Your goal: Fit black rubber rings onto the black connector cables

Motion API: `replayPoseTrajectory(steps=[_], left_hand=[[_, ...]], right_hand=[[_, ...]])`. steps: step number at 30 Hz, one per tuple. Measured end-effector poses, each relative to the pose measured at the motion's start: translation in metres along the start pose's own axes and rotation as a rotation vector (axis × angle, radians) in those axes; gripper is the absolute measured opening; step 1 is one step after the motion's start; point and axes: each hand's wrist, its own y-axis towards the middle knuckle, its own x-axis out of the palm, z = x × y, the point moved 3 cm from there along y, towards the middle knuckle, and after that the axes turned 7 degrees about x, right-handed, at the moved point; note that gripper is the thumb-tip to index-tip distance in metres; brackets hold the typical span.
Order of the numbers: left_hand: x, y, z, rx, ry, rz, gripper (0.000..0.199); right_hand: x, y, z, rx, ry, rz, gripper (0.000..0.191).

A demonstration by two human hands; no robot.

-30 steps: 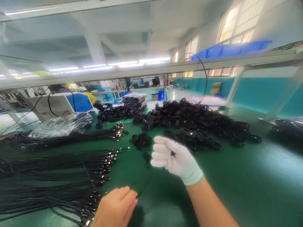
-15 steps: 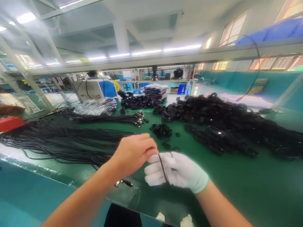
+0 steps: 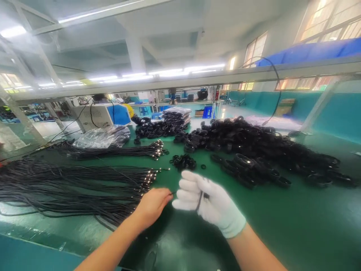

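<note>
My right hand (image 3: 210, 203), in a white glove, is half curled with its palm towards me. A short stretch of black cable (image 3: 199, 201) crosses the palm, and a dark connector with a metal end (image 3: 206, 197) shows beside it under the fingers and thumb. To its left is my bare left hand (image 3: 156, 205), fingers pinched together. A thin dark cable end sticks out at its fingertips; the rest is hidden. Just behind the left hand lies a wide bundle of black cables (image 3: 84, 184), their metal plugs (image 3: 149, 178) pointing right.
A small heap of black rings (image 3: 184, 162) lies ahead. Coiled black cables (image 3: 254, 143) are piled at the right. A second cable bundle (image 3: 121, 151), a clear plastic bag (image 3: 103, 136) and a white and blue machine (image 3: 104, 114) stand left. A shelf beam (image 3: 180, 81) crosses above.
My left hand has moved left and down, away from the right palm. The cable stretched between the hands no longer shows there. My view has turned right.
</note>
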Motion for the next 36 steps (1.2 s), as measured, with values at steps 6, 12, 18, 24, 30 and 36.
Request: replayPoseTrajectory(steps=[6, 12, 18, 24, 30, 36], left_hand=[[-0.017, -0.022, 0.065, 0.212, 0.478, -0.065, 0.019], [-0.080, 0.013, 0.063, 0.176, 0.143, -0.081, 0.018], [-0.042, 0.014, 0.012, 0.028, -0.416, -0.088, 0.024], [0.000, -0.015, -0.034, -0.113, -0.241, 0.021, 0.031], [-0.018, -0.018, -0.017, -0.166, -0.223, -0.076, 0.023], [-0.086, -0.064, -0.045, -0.285, 0.030, 0.028, 0.027]], right_hand=[[-0.011, 0.002, 0.016, 0.119, -0.182, 0.082, 0.021], [-0.002, -0.005, 0.049, 0.450, -0.183, -0.149, 0.047], [0.002, -0.007, 0.050, 0.379, -0.112, -0.153, 0.055], [-0.001, -0.005, 0.018, 0.133, -0.104, -0.017, 0.048], [-0.002, -0.006, 0.023, 0.277, -0.137, -0.010, 0.042], [-0.009, -0.001, 0.006, 0.130, -0.010, 0.014, 0.017]])
